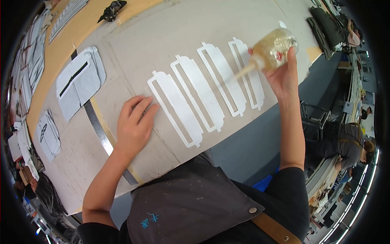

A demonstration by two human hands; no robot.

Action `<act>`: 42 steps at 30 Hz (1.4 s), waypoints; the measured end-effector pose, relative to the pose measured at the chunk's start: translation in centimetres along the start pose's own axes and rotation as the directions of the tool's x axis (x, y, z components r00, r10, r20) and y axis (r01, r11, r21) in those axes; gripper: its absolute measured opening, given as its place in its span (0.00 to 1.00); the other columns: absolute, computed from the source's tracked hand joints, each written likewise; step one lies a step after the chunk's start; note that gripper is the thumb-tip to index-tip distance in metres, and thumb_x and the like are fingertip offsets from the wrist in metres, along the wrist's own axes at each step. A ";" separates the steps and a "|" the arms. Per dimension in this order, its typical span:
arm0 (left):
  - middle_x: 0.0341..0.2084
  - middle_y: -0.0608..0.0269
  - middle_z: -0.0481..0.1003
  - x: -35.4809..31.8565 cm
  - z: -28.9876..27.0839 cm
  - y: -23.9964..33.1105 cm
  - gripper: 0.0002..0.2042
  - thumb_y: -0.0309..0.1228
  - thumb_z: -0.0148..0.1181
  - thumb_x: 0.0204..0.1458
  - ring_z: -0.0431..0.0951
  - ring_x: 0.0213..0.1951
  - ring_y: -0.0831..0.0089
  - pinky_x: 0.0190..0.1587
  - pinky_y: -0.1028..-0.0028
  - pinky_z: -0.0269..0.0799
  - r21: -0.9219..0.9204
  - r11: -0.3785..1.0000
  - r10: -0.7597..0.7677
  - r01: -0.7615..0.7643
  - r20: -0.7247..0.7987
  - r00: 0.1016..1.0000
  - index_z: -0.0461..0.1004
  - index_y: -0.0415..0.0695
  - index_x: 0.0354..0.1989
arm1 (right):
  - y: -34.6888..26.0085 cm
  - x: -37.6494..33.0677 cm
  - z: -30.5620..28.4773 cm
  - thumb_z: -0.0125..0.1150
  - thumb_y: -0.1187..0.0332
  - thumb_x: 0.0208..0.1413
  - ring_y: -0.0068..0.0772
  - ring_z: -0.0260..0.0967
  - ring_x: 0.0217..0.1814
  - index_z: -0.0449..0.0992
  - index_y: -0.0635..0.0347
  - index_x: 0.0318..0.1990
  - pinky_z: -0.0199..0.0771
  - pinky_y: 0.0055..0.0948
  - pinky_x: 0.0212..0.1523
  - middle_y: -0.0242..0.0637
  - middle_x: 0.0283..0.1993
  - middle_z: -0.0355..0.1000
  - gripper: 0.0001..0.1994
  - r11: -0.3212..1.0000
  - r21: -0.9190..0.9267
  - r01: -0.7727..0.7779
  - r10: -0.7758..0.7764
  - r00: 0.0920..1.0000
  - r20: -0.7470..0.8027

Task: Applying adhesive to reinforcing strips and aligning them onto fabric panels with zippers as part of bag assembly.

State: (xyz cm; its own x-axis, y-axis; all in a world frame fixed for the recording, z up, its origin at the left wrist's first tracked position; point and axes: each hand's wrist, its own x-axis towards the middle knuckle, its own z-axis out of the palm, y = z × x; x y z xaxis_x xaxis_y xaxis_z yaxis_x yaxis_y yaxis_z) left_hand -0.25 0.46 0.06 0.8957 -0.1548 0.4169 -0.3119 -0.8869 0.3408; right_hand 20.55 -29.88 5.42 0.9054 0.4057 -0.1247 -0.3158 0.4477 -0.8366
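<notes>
My right hand is wrapped round a clear squeeze bottle with a pale yellowish content. The bottle is tilted, its narrow nozzle pointing down and left over the white pieces. Several flat white cut-out pieces lie side by side in a slanting row on the grey work table. Each has a long slot along one side and small tabs at its ends. Flat on the table beside the leftmost piece rests my left hand, its fingers spread and holding nothing.
Left of my left hand lie a stack of pale fabric pieces with a black slit and a smaller stack. A metal ruler strip crosses the table. A dark object sits at the far edge. Another person is at the right.
</notes>
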 end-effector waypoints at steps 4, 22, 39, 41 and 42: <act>0.46 0.56 0.74 0.0 0.1 0.0 0.19 0.15 0.60 0.35 0.73 0.48 0.53 0.44 0.64 0.73 -0.010 1.000 -0.018 0.019 0.017 1.000 0.78 0.39 0.41 | 1.2 4.5 0.5 0.62 0.60 0.60 0.27 0.74 0.47 0.70 0.63 0.51 0.76 0.35 0.50 0.35 0.46 0.74 0.19 0.878 -0.403 0.258 -0.311 0.948 -0.071; 0.47 0.54 0.74 -0.1 0.0 0.3 0.20 0.14 0.60 0.33 0.73 0.47 0.51 0.45 0.62 0.74 -0.048 0.998 -0.035 0.035 0.016 0.999 0.79 0.39 0.41 | 2.3 7.8 1.1 0.69 0.63 0.51 0.21 0.71 0.41 0.72 0.64 0.47 0.70 0.23 0.40 0.32 0.41 0.73 0.20 0.788 -0.566 0.243 -0.315 0.948 -0.033; 0.44 0.55 0.74 0.2 0.1 0.0 0.20 0.14 0.61 0.32 0.73 0.45 0.53 0.42 0.65 0.74 0.003 1.000 0.030 -0.030 -0.009 1.000 0.78 0.37 0.39 | 1.4 0.0 -0.9 0.68 0.66 0.50 0.30 0.72 0.47 0.68 0.69 0.53 0.72 0.30 0.49 0.40 0.46 0.72 0.25 0.852 -0.513 0.107 -0.223 0.960 -0.169; 0.45 0.55 0.74 0.2 0.1 0.1 0.20 0.14 0.61 0.32 0.73 0.46 0.53 0.44 0.64 0.74 -0.021 1.000 -0.003 0.003 -0.005 1.000 0.78 0.37 0.40 | 1.3 -0.8 -1.3 0.67 0.67 0.50 0.30 0.71 0.48 0.68 0.69 0.54 0.71 0.30 0.50 0.41 0.47 0.72 0.25 0.858 -0.507 0.083 -0.194 0.966 -0.169; 0.45 0.55 0.74 0.1 0.1 0.0 0.20 0.14 0.61 0.32 0.73 0.46 0.53 0.44 0.64 0.74 -0.023 1.000 0.003 -0.003 -0.004 1.000 0.78 0.37 0.40 | 1.2 -1.2 -1.4 0.67 0.67 0.50 0.30 0.71 0.48 0.68 0.69 0.54 0.71 0.30 0.50 0.41 0.47 0.72 0.25 0.858 -0.507 0.085 -0.198 0.965 -0.173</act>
State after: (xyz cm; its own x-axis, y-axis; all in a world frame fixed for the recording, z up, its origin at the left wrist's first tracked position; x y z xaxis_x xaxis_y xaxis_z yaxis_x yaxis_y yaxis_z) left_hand -0.13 0.36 0.04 0.8934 -0.1558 0.4213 -0.3221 -0.8759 0.3592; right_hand 19.48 -30.95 3.81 0.9852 0.1649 -0.0471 -0.0502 0.0142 -0.9986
